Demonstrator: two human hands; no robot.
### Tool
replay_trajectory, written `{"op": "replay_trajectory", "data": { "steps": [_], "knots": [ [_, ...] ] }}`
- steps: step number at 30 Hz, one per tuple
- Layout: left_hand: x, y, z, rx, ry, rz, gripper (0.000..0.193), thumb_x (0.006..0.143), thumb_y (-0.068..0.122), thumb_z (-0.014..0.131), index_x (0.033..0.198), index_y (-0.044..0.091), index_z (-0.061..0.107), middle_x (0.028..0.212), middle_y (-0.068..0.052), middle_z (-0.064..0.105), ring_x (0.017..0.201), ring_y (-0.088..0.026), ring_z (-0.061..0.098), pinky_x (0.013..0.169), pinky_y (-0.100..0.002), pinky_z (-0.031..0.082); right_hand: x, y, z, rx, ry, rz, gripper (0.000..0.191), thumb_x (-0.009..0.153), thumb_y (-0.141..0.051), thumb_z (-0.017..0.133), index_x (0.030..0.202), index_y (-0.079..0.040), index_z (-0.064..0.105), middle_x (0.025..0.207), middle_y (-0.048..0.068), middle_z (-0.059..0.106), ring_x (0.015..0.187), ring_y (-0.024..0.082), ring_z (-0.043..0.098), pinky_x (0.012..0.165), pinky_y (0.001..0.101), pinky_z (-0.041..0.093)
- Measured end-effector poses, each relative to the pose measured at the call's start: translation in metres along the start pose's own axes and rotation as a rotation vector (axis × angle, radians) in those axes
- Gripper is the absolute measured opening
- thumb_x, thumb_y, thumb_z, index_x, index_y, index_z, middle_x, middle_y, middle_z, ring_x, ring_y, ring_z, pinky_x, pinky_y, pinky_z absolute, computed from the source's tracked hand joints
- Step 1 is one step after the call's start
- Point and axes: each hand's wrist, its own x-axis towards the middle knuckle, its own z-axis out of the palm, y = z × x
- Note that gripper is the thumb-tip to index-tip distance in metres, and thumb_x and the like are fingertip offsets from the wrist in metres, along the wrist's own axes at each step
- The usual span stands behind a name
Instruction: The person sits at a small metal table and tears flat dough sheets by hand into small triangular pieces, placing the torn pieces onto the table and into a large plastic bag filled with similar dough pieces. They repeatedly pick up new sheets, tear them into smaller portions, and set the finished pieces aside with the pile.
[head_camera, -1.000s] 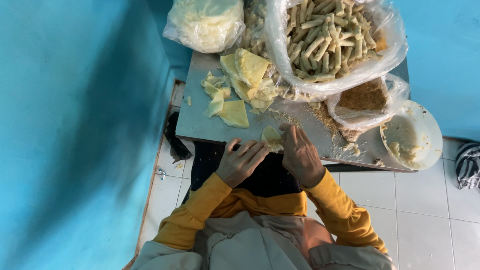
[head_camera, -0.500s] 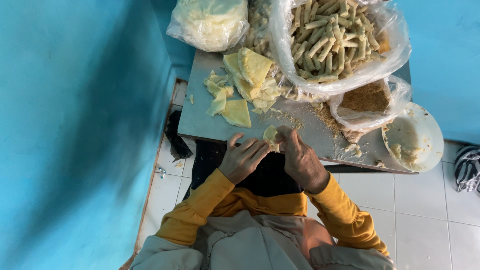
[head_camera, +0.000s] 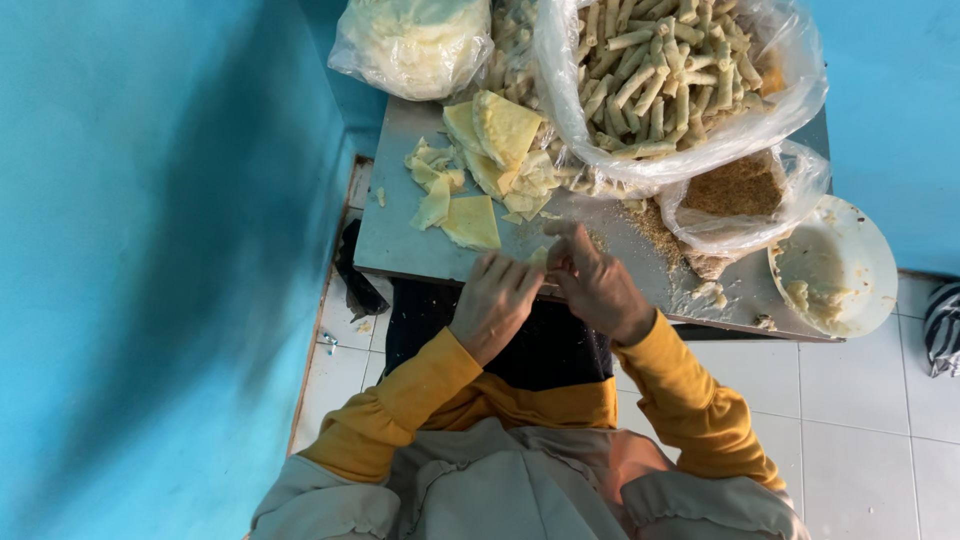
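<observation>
My left hand and my right hand meet at the near edge of a grey metal table. Both are closed around a small pale yellow wrapper piece held between the fingers. Loose triangular yellow wrapper sheets lie on the table just beyond my left hand, and a taller pile of them sits further back. Yellow sleeves cover both forearms.
A large clear bag of rolled sticks stands at the back right, with a bag of brown crumbs beside it. A white bowl with pale paste overhangs the right edge. Another bag of pale filling sits back left. Blue wall left, white tiled floor below.
Both hands have shifted slightly and closed tighter on the wrapper piece, which now shows less between the fingers. The rest of the table is unchanged.
</observation>
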Motion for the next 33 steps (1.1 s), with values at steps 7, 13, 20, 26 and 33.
{"op": "replay_trajectory", "data": {
  "steps": [7, 13, 20, 26, 33],
  "knots": [
    [0.000, -0.002, -0.002, 0.033, 0.006, 0.079, 0.020, 0.089, 0.010, 0.070, 0.108, 0.002, 0.069, 0.099, -0.009, 0.060, 0.102, -0.026, 0.055, 0.103, -0.042, 0.044, -0.028, -0.029, 0.006, -0.430, 0.112, -0.168, 0.041, 0.092, 0.006, 0.064, 0.131, -0.002, 0.051, 0.092, 0.015, 0.068, 0.083, 0.032, 0.071, 0.067, 0.0413, 0.059],
    [0.032, -0.021, 0.006, -0.374, -0.245, -0.247, 0.008, 0.084, 0.011, 0.077, 0.090, 0.005, 0.075, 0.090, -0.012, 0.066, 0.090, -0.031, 0.060, 0.083, -0.046, 0.049, 0.005, -0.006, -0.014, -0.015, -0.125, 0.141, 0.046, 0.091, 0.005, 0.065, 0.133, 0.000, 0.046, 0.087, 0.014, 0.070, 0.074, 0.025, 0.072, 0.062, 0.0384, 0.059],
    [0.016, -0.019, 0.003, -0.171, -0.128, -0.055, 0.016, 0.090, 0.006, 0.072, 0.105, 0.001, 0.068, 0.093, -0.010, 0.068, 0.091, -0.026, 0.065, 0.080, -0.039, 0.055, -0.009, -0.014, 0.005, -0.289, 0.120, -0.177, 0.037, 0.096, 0.010, 0.058, 0.131, 0.003, 0.047, 0.100, 0.016, 0.071, 0.084, 0.028, 0.073, 0.068, 0.0359, 0.061],
    [0.002, -0.016, 0.009, -0.082, -0.078, 0.035, 0.018, 0.087, 0.008, 0.073, 0.102, 0.000, 0.066, 0.100, -0.012, 0.061, 0.098, -0.028, 0.060, 0.087, -0.039, 0.054, -0.025, -0.008, 0.014, -0.589, 0.213, -0.362, 0.039, 0.088, 0.011, 0.058, 0.124, 0.004, 0.047, 0.098, 0.016, 0.067, 0.083, 0.034, 0.070, 0.072, 0.0412, 0.060],
    [0.015, -0.018, 0.017, -0.136, -0.281, -0.133, 0.014, 0.089, 0.008, 0.071, 0.100, 0.000, 0.069, 0.097, -0.012, 0.064, 0.093, -0.025, 0.059, 0.085, -0.036, 0.052, -0.002, 0.020, 0.004, -0.088, -0.010, -0.064, 0.037, 0.097, 0.012, 0.051, 0.133, 0.008, 0.043, 0.089, 0.014, 0.069, 0.072, 0.028, 0.072, 0.060, 0.0354, 0.062]
  ]
}}
